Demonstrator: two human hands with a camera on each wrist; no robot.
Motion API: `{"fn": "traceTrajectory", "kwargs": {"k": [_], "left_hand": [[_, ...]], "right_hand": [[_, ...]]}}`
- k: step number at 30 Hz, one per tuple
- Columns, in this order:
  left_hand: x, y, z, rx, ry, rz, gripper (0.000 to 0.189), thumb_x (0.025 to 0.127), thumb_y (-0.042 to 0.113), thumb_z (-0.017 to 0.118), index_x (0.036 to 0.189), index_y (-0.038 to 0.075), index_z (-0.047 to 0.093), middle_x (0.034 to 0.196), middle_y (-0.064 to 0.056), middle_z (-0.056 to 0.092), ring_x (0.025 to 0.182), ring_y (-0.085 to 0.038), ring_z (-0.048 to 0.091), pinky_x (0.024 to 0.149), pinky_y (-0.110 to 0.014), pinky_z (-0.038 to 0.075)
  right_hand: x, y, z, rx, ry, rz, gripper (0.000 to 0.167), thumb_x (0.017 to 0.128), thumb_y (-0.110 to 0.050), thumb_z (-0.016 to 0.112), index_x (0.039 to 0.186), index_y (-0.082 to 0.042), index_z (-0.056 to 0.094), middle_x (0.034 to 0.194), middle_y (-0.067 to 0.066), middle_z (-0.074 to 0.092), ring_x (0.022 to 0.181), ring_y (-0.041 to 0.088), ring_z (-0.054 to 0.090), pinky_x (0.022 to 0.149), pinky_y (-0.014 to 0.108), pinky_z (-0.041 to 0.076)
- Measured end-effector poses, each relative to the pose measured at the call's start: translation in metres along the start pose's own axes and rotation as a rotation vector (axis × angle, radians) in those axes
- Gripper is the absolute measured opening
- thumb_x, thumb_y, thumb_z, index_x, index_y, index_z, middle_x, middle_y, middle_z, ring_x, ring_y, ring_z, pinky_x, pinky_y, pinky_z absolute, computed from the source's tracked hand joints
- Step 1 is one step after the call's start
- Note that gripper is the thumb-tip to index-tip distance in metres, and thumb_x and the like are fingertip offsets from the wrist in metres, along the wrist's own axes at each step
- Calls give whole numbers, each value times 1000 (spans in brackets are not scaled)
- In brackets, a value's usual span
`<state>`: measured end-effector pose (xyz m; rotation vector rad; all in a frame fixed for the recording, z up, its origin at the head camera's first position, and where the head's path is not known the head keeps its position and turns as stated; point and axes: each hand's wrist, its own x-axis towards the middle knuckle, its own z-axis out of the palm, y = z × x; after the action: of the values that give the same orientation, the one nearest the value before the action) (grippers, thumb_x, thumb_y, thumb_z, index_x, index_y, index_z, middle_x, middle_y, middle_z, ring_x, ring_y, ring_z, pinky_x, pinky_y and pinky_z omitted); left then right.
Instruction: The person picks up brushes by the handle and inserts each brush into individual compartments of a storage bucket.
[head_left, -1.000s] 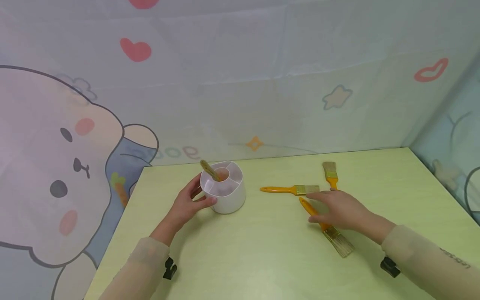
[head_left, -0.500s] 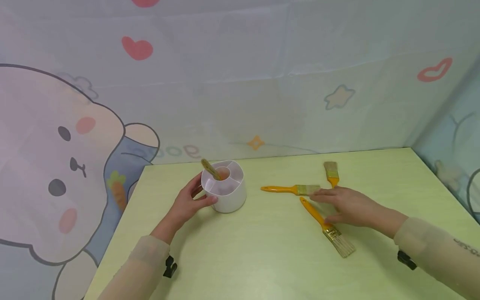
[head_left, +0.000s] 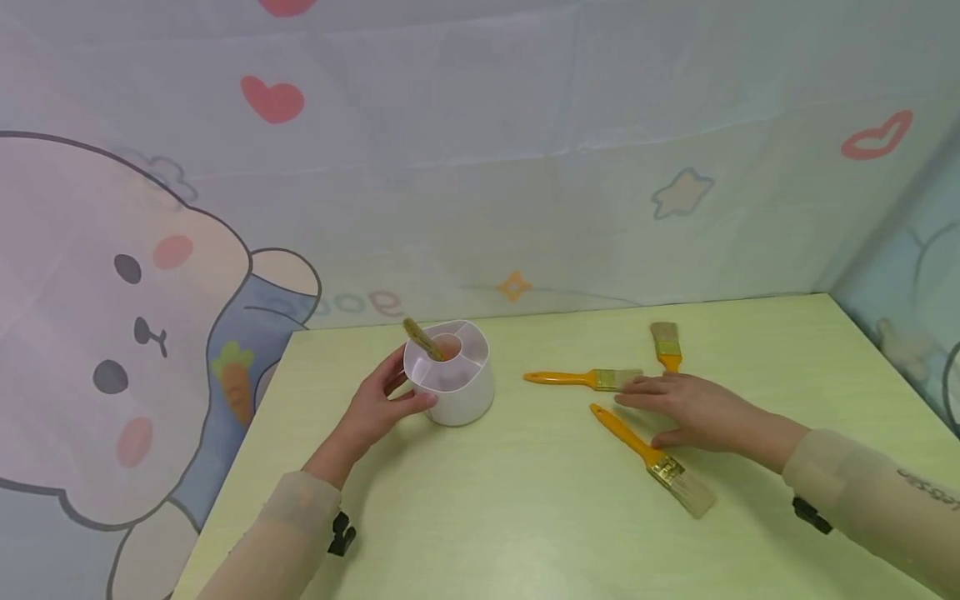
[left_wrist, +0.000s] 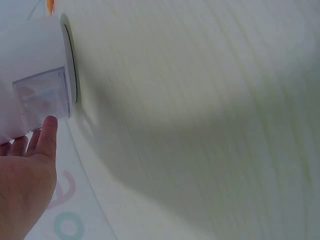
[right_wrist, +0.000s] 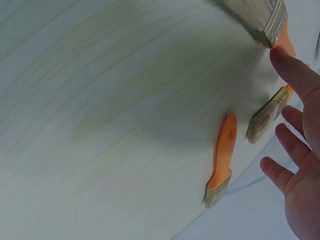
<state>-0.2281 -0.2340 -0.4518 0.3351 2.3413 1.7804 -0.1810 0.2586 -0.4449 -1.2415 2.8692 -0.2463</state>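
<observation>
Holder (left_wrist: 32, 42), clear panel (left_wrist: 44, 97): left wrist only

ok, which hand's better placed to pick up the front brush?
Right, likely: the right hand is open and close by the front brush. The left hand, farther off, grips the white holder.

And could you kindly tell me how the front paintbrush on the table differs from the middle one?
The front paintbrush lies diagonally, bristles toward the lower right of the head view; the middle paintbrush lies nearly crosswise, bristles to the right. The front paintbrush also looks wider across the bristles than the middle paintbrush, though it is nearer that camera. Both have yellow-orange handles and pale bristles, and lie on the table.
</observation>
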Motion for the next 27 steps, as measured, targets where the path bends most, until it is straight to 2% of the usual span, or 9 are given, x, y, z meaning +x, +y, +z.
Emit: {"fn": "traceTrajectory", "kwargs": {"k": [5,7,12,16,22,27], "left_hand": [[0,1,0,-3,-5,3,96,92,8,85,170,13,28,172,-12,35,158,-37,35,121,-45,43],[0,1,1,-2,-4,6,96,92,7,85,170,13,28,172,-13,36,158,-37,35,121,-45,43],[0,2,0,5,1,1,97,92,7,85,170,15,29,171,-11,37,157,-36,36,120,-43,45],[0,1,-1,10,5,-5,97,92,8,85,170,16,29,171,-9,37,157,-34,36,120,-42,45],[-1,1,-1,9,0,3,96,93,8,85,170,14,29,171,-11,36,157,-36,36,120,-44,44],[0,0,0,0,-6,10,95,93,7,84,170,14,29,172,-12,35,158,-37,35,121,-46,43]], "right_hand": [[2,-2,-2,-31,-19,-39,73,88,-24,91,152,-11,60,152,16,60,140,42,56,113,63,50],[3,-3,-3,-34,-7,-38,70,89,-26,90,151,-11,62,151,16,61,137,42,58,111,62,52],[4,-9,-5,52,-18,52,71,92,-44,85,151,-11,62,154,16,59,136,48,58,108,67,51],[5,-17,-3,90,-45,85,78,91,-53,82,152,-10,60,156,16,57,140,47,55,116,69,43],[4,-22,1,68,-75,58,78,89,-49,86,151,-9,61,153,16,60,142,41,55,119,67,41],[3,-22,3,-1,-49,30,71,87,-43,89,146,-10,66,147,15,64,138,40,58,117,66,43]]}}
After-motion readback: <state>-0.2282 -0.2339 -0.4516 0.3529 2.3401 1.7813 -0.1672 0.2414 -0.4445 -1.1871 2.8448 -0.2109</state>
